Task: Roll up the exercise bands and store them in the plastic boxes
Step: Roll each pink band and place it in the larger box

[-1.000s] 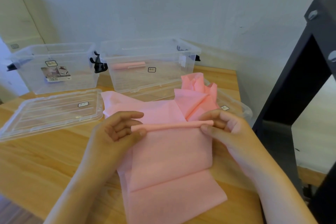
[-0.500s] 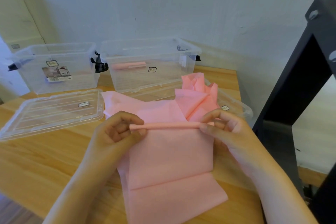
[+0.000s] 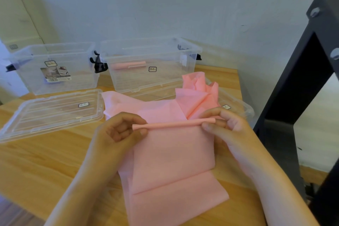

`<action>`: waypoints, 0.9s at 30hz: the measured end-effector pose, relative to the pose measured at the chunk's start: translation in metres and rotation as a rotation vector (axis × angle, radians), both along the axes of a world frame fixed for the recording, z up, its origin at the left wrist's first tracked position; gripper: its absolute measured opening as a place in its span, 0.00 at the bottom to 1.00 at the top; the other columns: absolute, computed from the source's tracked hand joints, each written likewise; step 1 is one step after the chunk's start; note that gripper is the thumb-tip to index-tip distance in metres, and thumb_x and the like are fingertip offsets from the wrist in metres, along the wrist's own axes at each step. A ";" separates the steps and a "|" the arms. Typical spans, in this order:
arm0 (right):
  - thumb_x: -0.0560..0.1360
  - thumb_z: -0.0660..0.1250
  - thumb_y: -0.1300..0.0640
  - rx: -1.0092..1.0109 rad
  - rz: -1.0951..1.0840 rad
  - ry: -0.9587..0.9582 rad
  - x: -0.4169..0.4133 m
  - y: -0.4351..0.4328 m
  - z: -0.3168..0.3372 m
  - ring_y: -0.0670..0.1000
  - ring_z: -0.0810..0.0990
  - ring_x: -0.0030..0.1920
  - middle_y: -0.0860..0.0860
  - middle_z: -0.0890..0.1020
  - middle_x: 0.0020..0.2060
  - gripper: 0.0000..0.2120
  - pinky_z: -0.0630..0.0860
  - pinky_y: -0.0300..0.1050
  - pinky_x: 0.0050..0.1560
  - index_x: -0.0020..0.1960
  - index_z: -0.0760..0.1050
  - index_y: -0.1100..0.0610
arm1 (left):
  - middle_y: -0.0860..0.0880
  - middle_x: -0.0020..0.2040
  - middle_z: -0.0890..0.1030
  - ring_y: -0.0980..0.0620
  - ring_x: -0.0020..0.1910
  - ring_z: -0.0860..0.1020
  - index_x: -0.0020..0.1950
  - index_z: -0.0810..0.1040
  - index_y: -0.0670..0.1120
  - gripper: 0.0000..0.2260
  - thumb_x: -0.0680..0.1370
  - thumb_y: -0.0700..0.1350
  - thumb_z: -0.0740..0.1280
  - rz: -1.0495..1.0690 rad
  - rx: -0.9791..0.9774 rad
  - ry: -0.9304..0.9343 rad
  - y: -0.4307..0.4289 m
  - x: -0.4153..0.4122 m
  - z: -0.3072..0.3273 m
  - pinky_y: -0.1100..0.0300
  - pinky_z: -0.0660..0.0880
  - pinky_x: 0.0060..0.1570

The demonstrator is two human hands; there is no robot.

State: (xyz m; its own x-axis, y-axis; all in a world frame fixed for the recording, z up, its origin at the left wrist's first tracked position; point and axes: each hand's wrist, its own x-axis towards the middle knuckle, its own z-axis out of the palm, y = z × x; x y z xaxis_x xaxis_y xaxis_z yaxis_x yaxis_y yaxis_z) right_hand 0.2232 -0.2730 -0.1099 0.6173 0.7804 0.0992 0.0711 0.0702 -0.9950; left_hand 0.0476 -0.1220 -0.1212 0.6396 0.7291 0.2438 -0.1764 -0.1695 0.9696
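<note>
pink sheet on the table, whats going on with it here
A person is partway through rolling a flat pink rubbery exercise band on the wooden table. The left hand pinches one end of its thin rolled edge, the right hand the other; most of the band lies unrolled. One rolled pink band already lies in the right clear plastic box.

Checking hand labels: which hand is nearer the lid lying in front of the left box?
Left. The left hand is just right of the lid; the right hand is farther right, across the pink roll.
</note>
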 end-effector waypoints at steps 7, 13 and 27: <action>0.75 0.66 0.65 0.011 0.016 0.026 -0.001 -0.002 0.001 0.43 0.79 0.39 0.48 0.82 0.36 0.05 0.74 0.30 0.38 0.48 0.79 0.59 | 0.43 0.31 0.79 0.54 0.28 0.73 0.43 0.81 0.49 0.04 0.69 0.42 0.70 -0.013 -0.065 -0.010 -0.003 -0.001 0.002 0.68 0.70 0.28; 0.73 0.66 0.68 0.021 0.036 0.028 0.001 -0.002 0.001 0.43 0.78 0.37 0.47 0.81 0.34 0.06 0.73 0.30 0.36 0.46 0.78 0.58 | 0.49 0.32 0.80 0.58 0.29 0.75 0.44 0.81 0.48 0.08 0.67 0.42 0.76 -0.048 -0.088 -0.033 -0.003 -0.002 0.002 0.70 0.70 0.29; 0.70 0.70 0.69 0.041 0.008 -0.007 0.000 -0.001 0.000 0.41 0.81 0.40 0.49 0.84 0.38 0.08 0.74 0.28 0.40 0.48 0.81 0.62 | 0.50 0.38 0.83 0.58 0.38 0.79 0.42 0.83 0.49 0.07 0.69 0.37 0.72 0.029 0.028 0.018 0.000 0.002 -0.004 0.71 0.74 0.39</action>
